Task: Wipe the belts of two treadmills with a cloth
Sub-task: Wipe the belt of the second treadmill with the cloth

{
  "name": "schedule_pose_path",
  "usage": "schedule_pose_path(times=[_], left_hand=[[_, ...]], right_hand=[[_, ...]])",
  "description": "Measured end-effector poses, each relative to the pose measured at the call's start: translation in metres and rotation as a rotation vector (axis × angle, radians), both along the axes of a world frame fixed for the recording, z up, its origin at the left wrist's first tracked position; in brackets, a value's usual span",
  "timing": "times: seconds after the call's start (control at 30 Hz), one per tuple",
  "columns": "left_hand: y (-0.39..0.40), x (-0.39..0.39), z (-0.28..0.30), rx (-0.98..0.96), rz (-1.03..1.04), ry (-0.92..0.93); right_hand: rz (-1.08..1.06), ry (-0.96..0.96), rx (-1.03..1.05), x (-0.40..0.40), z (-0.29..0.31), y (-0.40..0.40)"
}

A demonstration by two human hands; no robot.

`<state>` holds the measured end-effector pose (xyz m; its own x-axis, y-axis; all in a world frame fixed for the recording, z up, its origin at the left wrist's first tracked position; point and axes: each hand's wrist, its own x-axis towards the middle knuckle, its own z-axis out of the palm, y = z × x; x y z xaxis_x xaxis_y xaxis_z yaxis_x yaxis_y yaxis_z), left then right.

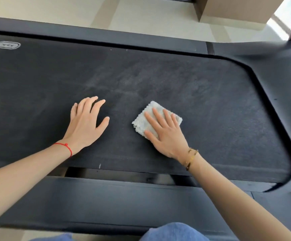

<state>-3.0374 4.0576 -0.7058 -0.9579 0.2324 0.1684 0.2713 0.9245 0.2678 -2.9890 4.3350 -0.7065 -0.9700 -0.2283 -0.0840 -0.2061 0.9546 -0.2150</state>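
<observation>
A dark grey treadmill belt point(158, 75) stretches across the view from left to right, with faint dusty streaks near its middle. A folded white cloth point(142, 121) lies on the belt. My right hand point(165, 134) presses flat on the cloth with its fingers spread straight. My left hand point(85, 124) rests on the bare belt to the left of the cloth, fingers spread and holding nothing. A white logo point(7, 45) is printed on the belt at the far left.
Black side rails run along the belt's far edge point(123, 39) and near edge point(123, 197). The treadmill's motor cover point(280, 70) curves round the belt's right end. A cardboard box point(236, 9) stands on the pale floor beyond. My knees in blue jeans point(174, 232) show at the bottom.
</observation>
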Motion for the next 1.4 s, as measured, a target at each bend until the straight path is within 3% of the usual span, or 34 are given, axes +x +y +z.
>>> schedule_pose_path(times=[0.17, 0.33, 0.43, 0.53, 0.7, 0.83, 0.9, 1.0, 1.13, 1.4], left_hand=[[-0.038, -0.006, -0.003, -0.014, -0.026, 0.001], [-0.067, -0.013, -0.010, -0.066, -0.016, 0.011], [-0.076, -0.015, -0.013, -0.032, 0.012, -0.020], [-0.078, -0.016, -0.016, 0.009, 0.011, -0.053], [-0.080, -0.018, -0.018, 0.011, 0.001, -0.069], [-0.084, -0.017, -0.017, 0.003, -0.010, -0.076], [-0.088, -0.016, -0.015, -0.015, -0.007, -0.072], [-0.096, -0.017, -0.014, -0.035, 0.016, -0.057], [-0.108, -0.024, -0.016, -0.033, 0.055, -0.030], [-0.132, -0.031, -0.013, -0.035, 0.150, -0.005]], right_hand=[[0.000, 0.018, -0.016, 0.033, -0.001, 0.000], [-0.406, -0.017, 0.044, 0.001, -0.001, 0.032], [-0.525, -0.032, 0.043, -0.021, -0.001, 0.009], [-0.401, -0.048, 0.012, -0.015, 0.000, -0.036], [0.041, -0.048, 0.020, 0.039, 0.000, -0.103], [0.099, -0.066, 0.023, 0.036, 0.004, -0.087], [0.027, -0.066, 0.049, 0.015, 0.004, -0.071], [-0.249, -0.084, 0.016, -0.038, 0.002, -0.056], [-0.429, -0.058, -0.011, -0.101, -0.003, -0.084], [0.211, 0.047, 0.022, -0.063, -0.009, -0.178]])
